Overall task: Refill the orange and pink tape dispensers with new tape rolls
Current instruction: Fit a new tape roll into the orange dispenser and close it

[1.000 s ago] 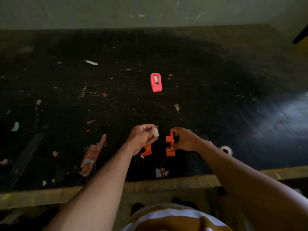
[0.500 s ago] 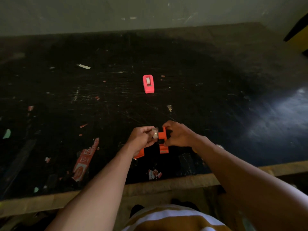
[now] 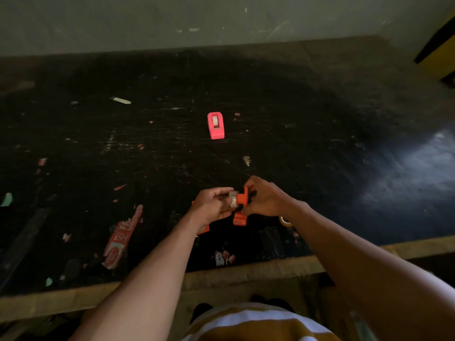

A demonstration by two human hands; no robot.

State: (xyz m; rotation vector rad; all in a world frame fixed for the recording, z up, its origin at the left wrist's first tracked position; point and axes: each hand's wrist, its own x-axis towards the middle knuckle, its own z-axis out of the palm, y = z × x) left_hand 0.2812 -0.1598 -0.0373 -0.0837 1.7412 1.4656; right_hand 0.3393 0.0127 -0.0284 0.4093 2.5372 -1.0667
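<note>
While the pink dispenser sits well out on the black bench with what looks like a pale roll already seated in its slot, the orange one is very much mid-job. The left hand is curled around a small clear tape roll, pinching it right up against an orange dispenser piece that the right hand has clamped between thumb and fingertips. So both hands are closed on something, none free. There's another bit of orange plastic poking out from under the left wrist, lying on the bench, which I'd guess is the other half of the shell, but it's mostly hidden so don't quote me. One more tape roll peeks out just behind the right forearm, near the front edge. My read on progress: pink is probably done or at least loaded, orange is opened up and the new roll is just being fitted onto it. Still left would be seating the roll properly, closing the orange body back up, and feeding the tape end to the cutter.
</note>
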